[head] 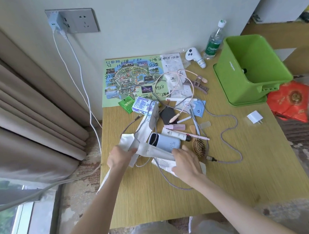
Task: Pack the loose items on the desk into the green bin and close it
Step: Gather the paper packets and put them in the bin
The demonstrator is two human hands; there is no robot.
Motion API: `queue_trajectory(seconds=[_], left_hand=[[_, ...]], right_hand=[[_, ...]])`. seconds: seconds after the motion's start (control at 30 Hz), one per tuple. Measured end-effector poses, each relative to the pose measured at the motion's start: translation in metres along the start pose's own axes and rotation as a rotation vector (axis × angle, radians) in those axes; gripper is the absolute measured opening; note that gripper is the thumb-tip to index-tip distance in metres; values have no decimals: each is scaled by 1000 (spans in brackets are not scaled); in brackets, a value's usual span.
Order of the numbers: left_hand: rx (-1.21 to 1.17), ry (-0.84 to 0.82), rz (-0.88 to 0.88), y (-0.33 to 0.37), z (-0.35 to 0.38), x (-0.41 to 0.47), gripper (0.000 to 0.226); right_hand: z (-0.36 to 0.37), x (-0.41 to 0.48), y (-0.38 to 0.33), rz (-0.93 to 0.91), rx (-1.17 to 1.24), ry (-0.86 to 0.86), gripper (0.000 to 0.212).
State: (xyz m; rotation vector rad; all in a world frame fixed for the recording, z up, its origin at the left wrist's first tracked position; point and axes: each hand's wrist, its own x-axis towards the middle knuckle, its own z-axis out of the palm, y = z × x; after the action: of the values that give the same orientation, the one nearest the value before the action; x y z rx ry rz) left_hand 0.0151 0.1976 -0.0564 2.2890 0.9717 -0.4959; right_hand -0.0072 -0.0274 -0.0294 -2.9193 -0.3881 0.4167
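A green bin [246, 88] lies tipped on its side at the desk's right, its opening facing up and toward me. Loose items are heaped mid-desk: a pale blue case [168, 143], tubes, a round hairbrush [199, 147], a tissue pack [143, 106], a hair claw [198, 83] and cables. My left hand [119, 157] grips white folded paper [131, 144] at the pile's left. My right hand [188, 163] lies over printed paper [162, 162], fingers closing on a long white sleeve [155, 152] beside the blue case.
A map sheet [132, 77], a white controller [194, 56] and a water bottle [213, 43] are at the back of the desk [232, 175]. A white charger [255, 119] lies near the right edge, a red bag [289, 100] beyond it. Curtains hang left.
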Motion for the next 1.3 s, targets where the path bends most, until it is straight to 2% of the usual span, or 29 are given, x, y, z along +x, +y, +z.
queue_trajectory(seconds=[0.1,0.2,0.3,0.37,0.47,0.57,0.63,0.73,0.83,0.97,1.13,1.23,1.3], left_hand=[[-44,-35,34,-5,0,1,44],[-91,-102,61,-11,-3,0,46],[16,-156,118,-18,-5,-1,39],[111,-123,152,-20,-4,-4,38],[125,-92,166,-19,0,-9,35],[89,-113,152,-20,-3,-11,33],[78,-122,158,-22,-9,-12,27],[-19,-135,193,-28,-23,-13,24],[-93,-151,222,-35,-44,-15,25],[-229,-119,231,-39,-73,-26,21],[-414,-8,228,-47,-106,-43,19],[-599,-25,262,-52,-124,-55,12],[-686,-59,288,-54,-136,-63,18]], right_hand=[[-11,5,1,-21,44,23,22],[-20,10,4,-31,87,18,25],[-29,15,13,-31,127,24,22],[-36,17,19,-9,182,27,17],[-47,22,26,66,378,75,22],[-57,26,21,72,627,58,39],[-58,29,12,85,745,55,36],[-55,35,-5,88,874,-47,29],[-54,40,-26,92,954,-132,39],[-51,44,-52,202,1145,-103,21],[-59,52,-77,293,1379,-130,15],[-70,58,-94,380,1520,-188,27],[-77,62,-103,419,1672,-289,29]])
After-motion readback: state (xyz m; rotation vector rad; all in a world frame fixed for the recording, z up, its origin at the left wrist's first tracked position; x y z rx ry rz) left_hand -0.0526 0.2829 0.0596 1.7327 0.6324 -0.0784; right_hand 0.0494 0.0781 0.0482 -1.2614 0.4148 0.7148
